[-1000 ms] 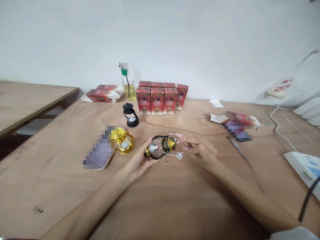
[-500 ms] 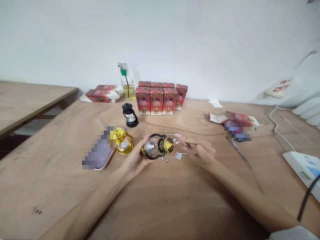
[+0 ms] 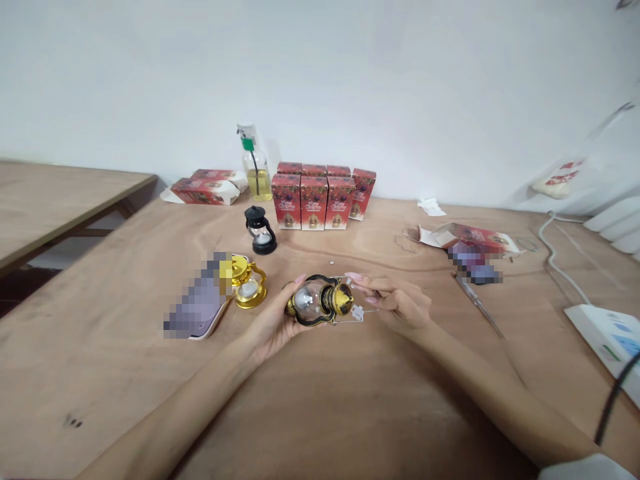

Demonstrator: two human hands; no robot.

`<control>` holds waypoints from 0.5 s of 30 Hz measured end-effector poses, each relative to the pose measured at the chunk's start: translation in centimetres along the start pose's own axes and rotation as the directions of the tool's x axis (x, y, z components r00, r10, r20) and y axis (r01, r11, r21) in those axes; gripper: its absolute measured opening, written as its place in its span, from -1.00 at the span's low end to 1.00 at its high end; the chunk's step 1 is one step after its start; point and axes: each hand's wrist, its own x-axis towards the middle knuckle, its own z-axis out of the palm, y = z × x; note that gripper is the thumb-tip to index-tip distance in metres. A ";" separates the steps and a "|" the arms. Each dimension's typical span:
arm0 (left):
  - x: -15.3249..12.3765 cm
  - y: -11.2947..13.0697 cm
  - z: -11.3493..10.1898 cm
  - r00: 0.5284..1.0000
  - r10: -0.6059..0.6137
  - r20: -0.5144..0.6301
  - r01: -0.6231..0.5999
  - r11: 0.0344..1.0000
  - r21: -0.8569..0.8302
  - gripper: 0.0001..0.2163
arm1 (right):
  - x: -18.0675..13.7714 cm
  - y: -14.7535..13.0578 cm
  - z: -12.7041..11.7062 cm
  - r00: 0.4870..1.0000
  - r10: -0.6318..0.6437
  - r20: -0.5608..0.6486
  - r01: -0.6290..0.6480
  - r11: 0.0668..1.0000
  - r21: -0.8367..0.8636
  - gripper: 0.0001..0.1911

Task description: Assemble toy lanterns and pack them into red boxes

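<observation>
LH (image 3: 273, 327) wrapped round lower end of antique-gold & black lantern w/ clear bulging globe (image 3: 320, 300), held sideways over brown wooden table (image 3: 320, 407), cap (image 3: 343, 299) at approx 3 o'clock. RH (image 3: 400, 303) fingertips at thin silver bent wire (image 3: 349, 323) by cap; can't tell if pinched. Risks, prob.: uneven pull kinks wire or pops an end loose; slack LH grip drops lantern onto small white piece (image 3: 357, 312) at 4 o'clock, or bumps shiny gold lantern (image 3: 249, 290) at 9.

The left hand (image 3: 273, 325) holds a black-and-gold lantern with a clear rounded globe (image 3: 311, 300), tilted; the right hand (image 3: 403, 303) touches its thin silver wire handle (image 3: 349, 322). Around this lantern stand a shiny gold lantern (image 3: 250, 291) to its left and upright red printed cardboard boxes (image 3: 314, 203) behind it.
</observation>
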 end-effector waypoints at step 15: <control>0.1 -0.2 -0.2 0.990 0.142 -0.008 -0.142 0.989 -0.037 -0.88 | 0.0 0.3 0.0 0.999 -0.037 0.013 0.038 0.997 -0.062 -0.73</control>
